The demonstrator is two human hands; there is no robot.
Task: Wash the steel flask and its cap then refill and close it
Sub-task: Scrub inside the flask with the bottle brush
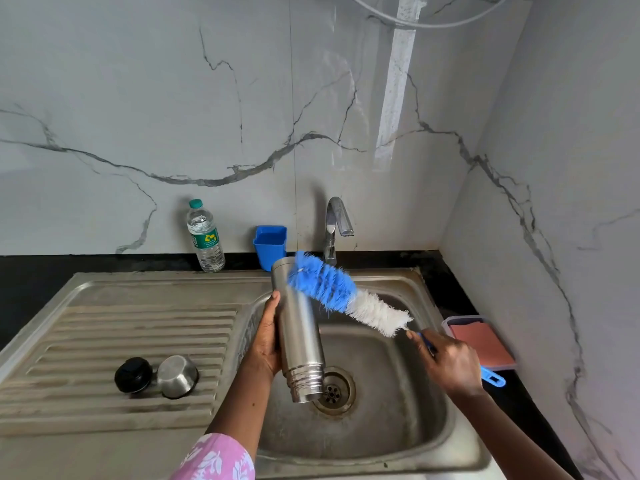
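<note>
1. Where the steel sink dips into its basin, the steel flask is held in the air above it, its lower end just over the drain.
2. The ribbed drainboard stretches to the left of the basin.
3. The flask leans slightly, flat base up and toward the wall, threaded neck down. The left hand grips its middle from the left side, thumb lying up along the body, fingers hidden behind it.
4. Its body is plain brushed steel with a soft shine, and the neck narrows through several ridged thread rings to a mouth that faces downward.
5. The bottle brush lies slantwise, its blue bristles touching the flask's upper right side near the base, its white bristles trailing toward the right hand.
6. The right hand is curled round the brush's blue handle, to the right of the flask and apart from it.
7. The steel cap lies tipped on the drainboard, with the black stopper just beside it on its left. These 2 are well apart from the flask.
</note>
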